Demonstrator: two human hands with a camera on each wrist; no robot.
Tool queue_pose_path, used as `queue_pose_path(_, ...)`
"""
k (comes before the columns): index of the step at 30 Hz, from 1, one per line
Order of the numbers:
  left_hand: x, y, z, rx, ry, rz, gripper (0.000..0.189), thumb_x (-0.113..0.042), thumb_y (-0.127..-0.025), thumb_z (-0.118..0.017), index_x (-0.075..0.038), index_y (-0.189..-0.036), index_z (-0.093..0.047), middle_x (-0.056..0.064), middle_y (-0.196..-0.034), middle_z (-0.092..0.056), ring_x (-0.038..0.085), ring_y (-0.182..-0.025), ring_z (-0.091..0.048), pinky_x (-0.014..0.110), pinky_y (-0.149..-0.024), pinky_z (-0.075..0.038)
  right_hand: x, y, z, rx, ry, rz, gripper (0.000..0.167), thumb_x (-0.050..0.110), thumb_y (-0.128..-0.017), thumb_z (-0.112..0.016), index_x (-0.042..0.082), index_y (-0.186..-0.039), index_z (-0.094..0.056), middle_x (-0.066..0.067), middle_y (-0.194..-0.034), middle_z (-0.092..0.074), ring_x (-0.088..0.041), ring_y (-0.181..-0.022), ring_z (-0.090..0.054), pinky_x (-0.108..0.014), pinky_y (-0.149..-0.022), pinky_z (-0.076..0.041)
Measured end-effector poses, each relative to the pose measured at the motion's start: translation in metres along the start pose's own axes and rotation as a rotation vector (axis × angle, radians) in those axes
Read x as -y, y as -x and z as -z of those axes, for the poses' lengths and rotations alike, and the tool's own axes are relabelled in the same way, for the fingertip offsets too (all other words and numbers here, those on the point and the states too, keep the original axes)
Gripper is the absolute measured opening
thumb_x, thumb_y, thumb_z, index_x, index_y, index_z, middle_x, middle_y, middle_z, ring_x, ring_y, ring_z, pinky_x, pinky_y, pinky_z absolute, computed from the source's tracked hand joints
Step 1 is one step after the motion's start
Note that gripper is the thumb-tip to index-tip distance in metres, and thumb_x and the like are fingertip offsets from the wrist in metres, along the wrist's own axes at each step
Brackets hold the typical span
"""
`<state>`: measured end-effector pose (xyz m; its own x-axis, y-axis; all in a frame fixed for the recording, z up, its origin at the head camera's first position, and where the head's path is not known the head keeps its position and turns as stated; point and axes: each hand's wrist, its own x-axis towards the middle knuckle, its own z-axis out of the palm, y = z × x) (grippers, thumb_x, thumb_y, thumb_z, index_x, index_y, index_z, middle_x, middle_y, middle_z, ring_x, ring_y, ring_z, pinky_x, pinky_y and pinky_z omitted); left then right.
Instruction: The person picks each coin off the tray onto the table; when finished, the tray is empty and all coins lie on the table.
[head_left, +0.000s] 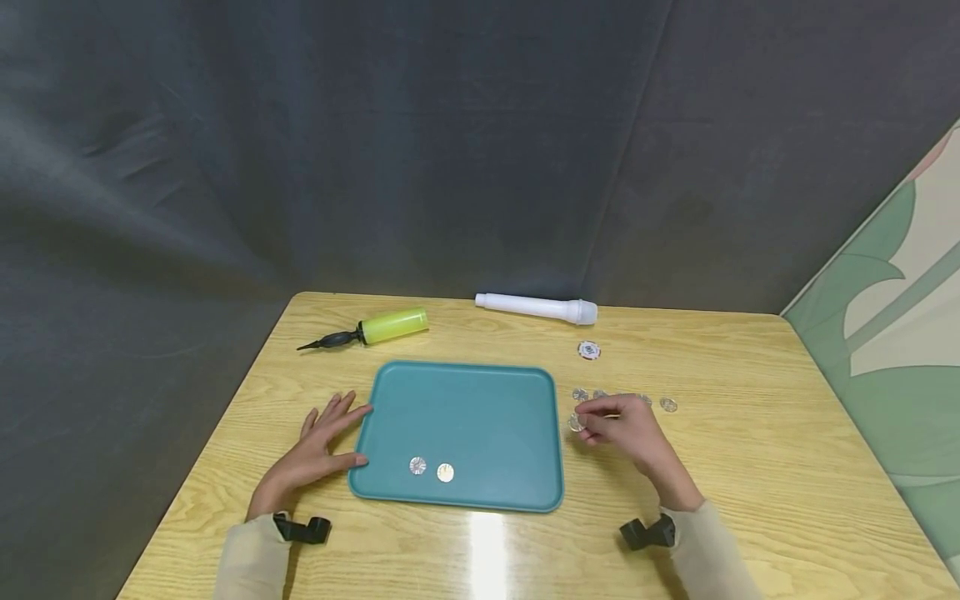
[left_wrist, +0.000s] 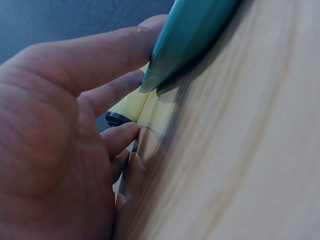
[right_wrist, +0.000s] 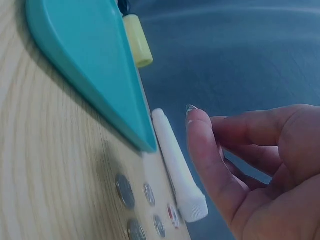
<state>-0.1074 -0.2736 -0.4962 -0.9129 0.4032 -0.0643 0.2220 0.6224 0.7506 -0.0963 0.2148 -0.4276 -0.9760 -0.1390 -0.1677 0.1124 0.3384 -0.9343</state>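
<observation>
A teal tray lies on the table between the hands, with a silvery coin and a paler coin near its front edge. Spread fingers of my left hand touch the tray's left rim, as the left wrist view also shows. To the right of the tray, my right hand pinches a silvery coin between thumb and fingertips; the fingers hide part of it. Behind that hand runs a row of silvery coins, from a left one to a right one, partly covered by the hand.
A red-and-white poker chip lies beyond the coin row. At the table's back are a white microphone and a yellow-green hand pump with a black nozzle. A dark curtain hangs behind the wooden table.
</observation>
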Motion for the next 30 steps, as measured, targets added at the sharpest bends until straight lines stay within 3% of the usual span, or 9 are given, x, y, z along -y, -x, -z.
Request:
queue_pose_path(20,-0.001,0.0,0.0,-0.008,0.008,-0.005,0.079,-0.031,-0.084,-0.08,-0.017,-0.153,-0.043,0.023,-0.168,-0.014,0.049,-0.155,0.002,0.07,-0.118,0.012,-0.025,0.01,0.045,-0.065,-0.028,-0.036,0.03,-0.005,-0.096,-0.057,-0.023,-0.12,-0.06,-0.021,-0.104,-0.071,-0.007,-0.076,-0.074,-0.025,-0.073,-0.063)
queue_pose_path(30,-0.001,0.0,0.0,-0.003,0.008,-0.018,0.079,-0.031,-0.085,-0.079,-0.017,-0.154,-0.043,0.023,-0.168,-0.013,0.049,-0.155,0.003,0.07,-0.117,0.012,-0.043,0.014,0.059,-0.081,-0.011,-0.102,0.033,-0.005,-0.096,-0.057,-0.025,-0.121,-0.056,-0.014,-0.097,-0.073,-0.008,-0.075,-0.074,-0.025,-0.074,-0.063)
